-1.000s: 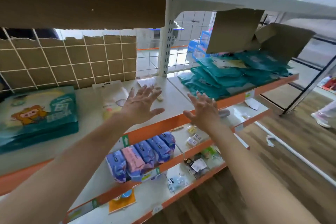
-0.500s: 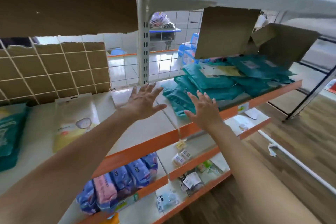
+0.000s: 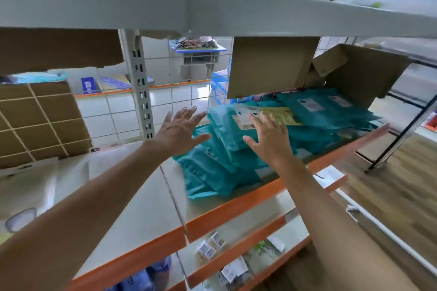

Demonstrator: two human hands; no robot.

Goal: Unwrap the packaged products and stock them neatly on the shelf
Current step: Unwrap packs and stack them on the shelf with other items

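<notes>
The room around me, brightly lit.
On my right lies a brown wooden floor (image 3: 392, 186); behind the white wire grid (image 3: 111, 112) I see glossy white tiles (image 3: 182, 95) and a blue-edged table (image 3: 198, 49) far back.

Left arm: bare, stretched forward toward the pile of teal packets (image 3: 220, 172).
Left hand (image 3: 179, 131): palm down, fingers straight and spread, thumb out, holding nothing, at the pile's left edge.
Right arm: bare, stretched forward likewise.
Right hand (image 3: 269, 142): palm down, fingers spread, empty, over the pile's middle; contact not discernible.
</notes>
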